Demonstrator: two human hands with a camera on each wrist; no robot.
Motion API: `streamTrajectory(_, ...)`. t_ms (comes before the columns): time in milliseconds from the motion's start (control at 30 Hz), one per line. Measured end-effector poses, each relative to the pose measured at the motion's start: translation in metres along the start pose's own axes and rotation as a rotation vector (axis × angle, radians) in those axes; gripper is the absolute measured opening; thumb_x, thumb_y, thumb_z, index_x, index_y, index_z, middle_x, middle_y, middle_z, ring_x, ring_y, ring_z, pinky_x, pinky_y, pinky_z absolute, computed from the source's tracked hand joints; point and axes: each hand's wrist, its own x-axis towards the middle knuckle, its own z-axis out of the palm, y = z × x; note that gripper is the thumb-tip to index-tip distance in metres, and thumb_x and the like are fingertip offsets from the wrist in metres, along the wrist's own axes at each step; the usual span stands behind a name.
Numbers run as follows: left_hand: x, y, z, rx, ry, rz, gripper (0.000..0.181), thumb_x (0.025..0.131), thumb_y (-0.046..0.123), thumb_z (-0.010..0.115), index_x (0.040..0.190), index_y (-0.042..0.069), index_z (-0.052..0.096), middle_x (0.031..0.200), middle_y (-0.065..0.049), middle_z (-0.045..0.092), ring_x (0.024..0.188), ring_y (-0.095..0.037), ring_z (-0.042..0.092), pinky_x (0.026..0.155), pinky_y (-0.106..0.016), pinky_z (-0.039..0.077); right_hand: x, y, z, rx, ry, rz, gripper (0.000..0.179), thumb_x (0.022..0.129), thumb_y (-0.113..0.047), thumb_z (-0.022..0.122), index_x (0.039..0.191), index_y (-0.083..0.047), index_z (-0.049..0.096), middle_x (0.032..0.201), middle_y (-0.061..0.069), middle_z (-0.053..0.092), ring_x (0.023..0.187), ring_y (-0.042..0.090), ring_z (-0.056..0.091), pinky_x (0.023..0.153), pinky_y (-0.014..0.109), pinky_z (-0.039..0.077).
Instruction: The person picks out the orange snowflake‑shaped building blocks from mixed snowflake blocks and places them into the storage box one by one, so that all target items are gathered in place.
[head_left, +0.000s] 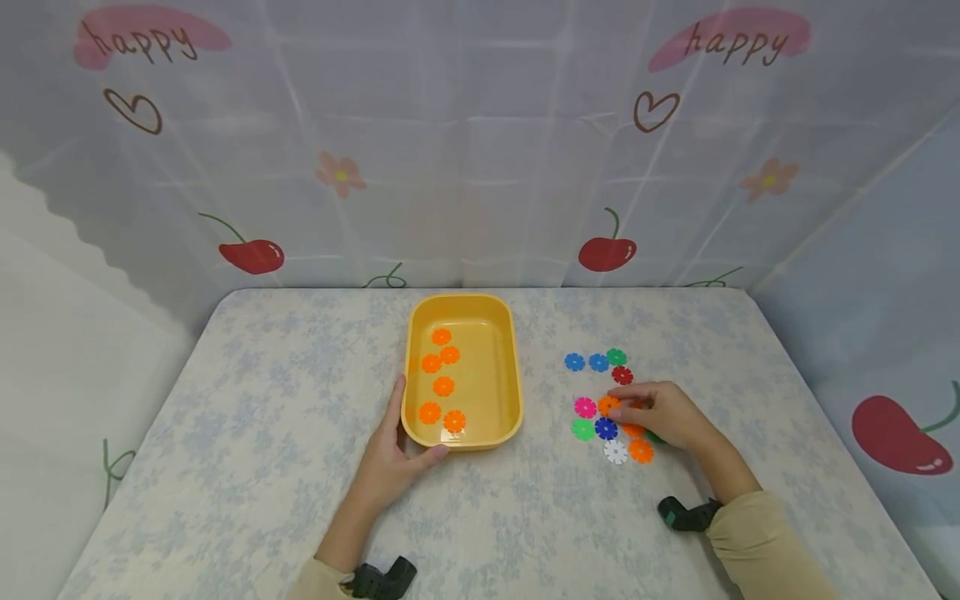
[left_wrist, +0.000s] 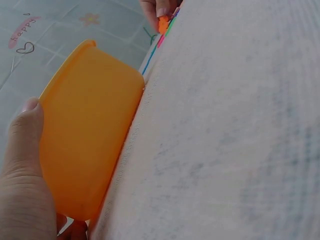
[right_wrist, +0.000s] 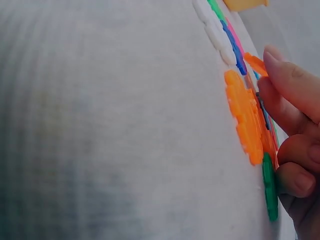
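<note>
A yellow plastic tray (head_left: 501, 367) stands on the table with several orange snowflake discs (head_left: 443, 386) lying in its left half. My left hand (head_left: 390, 467) grips the tray's near left corner, thumb at the near rim and fingers along the left side. Right of the tray, my right hand (head_left: 667, 414) pinches an orange snowflake disc (right_wrist: 255, 64) between thumb and forefinger, slightly above the table. Under and beside that hand lie more orange discs (head_left: 641, 451), a dark green disc (right_wrist: 270, 187) partly covered by the hand, a white disc (head_left: 615, 452) and a dark blue disc (head_left: 606, 428).
A pink disc (head_left: 585, 407) and a light green disc (head_left: 582, 429) lie left of the right hand. Farther back are two blue discs (head_left: 574, 362), a green disc (head_left: 617, 357) and a red disc (head_left: 622, 376). A printed curtain (head_left: 465, 167) hangs behind the patterned tablecloth (head_left: 262, 417).
</note>
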Motion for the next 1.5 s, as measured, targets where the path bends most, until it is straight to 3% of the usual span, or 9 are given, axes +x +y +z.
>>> streamTrajectory(300, -0.001, 0.001, 0.0, -0.009, -0.005, -0.013, 0.118, 0.079, 0.031, 0.085, 0.161, 0.027, 0.001, 0.167, 0.01, 0.008, 0.152, -0.014, 0.022, 0.109, -0.004, 0.022, 0.001, 0.002, 0.0, 0.039, -0.009, -0.018, 0.043, 0.086, -0.035, 0.078, 0.122, -0.011, 0.071, 0.084, 0.0, 0.067, 0.07, 0.016, 0.055, 0.055, 0.023, 0.043)
streamTrajectory(633, 0.0, 0.001, 0.0, -0.003, -0.003, 0.002, 0.118, 0.079, 0.032, 0.085, 0.162, 0.026, 0.002, 0.167, 0.009, 0.01, 0.151, -0.014, 0.024, 0.11, -0.004, 0.022, 0.003, 0.005, -0.001, 0.065, -0.056, -0.047, 0.042, 0.088, -0.033, 0.076, 0.123, -0.011, 0.071, 0.086, 0.004, 0.066, 0.069, 0.016, 0.055, 0.054, 0.022, 0.044)
streamTrajectory(1033, 0.001, 0.001, -0.001, 0.003, 0.003, -0.007, 0.117, 0.079, 0.032, 0.085, 0.162, 0.026, 0.002, 0.167, 0.009, 0.009, 0.151, -0.014, 0.023, 0.109, -0.004, 0.021, 0.004, -0.001, -0.001, 0.044, -0.065, 0.008, 0.051, 0.082, -0.038, 0.081, 0.123, -0.009, 0.071, 0.085, 0.004, 0.063, 0.068, 0.018, 0.047, 0.051, 0.023, 0.037)
streamTrajectory(1333, -0.001, -0.001, 0.0, -0.002, 0.0, -0.021, 0.118, 0.078, 0.033, 0.086, 0.161, 0.03, 0.002, 0.167, 0.01, 0.008, 0.152, -0.015, 0.023, 0.109, -0.003, 0.022, 0.004, -0.004, 0.004, 0.034, -0.001, 0.01, 0.048, 0.082, -0.04, 0.08, 0.119, -0.011, 0.072, 0.086, 0.003, 0.064, 0.067, 0.018, 0.051, 0.052, 0.024, 0.043)
streamTrajectory(1500, -0.001, 0.0, 0.0, 0.002, -0.002, -0.02, 0.117, 0.078, 0.034, 0.085, 0.161, 0.031, 0.002, 0.167, 0.01, 0.008, 0.152, -0.015, 0.022, 0.109, -0.003, 0.021, 0.011, -0.02, 0.003, 0.047, 0.043, 0.005, 0.048, 0.081, -0.045, 0.08, 0.12, -0.017, 0.073, 0.092, 0.003, 0.065, 0.069, 0.018, 0.049, 0.052, 0.024, 0.039)
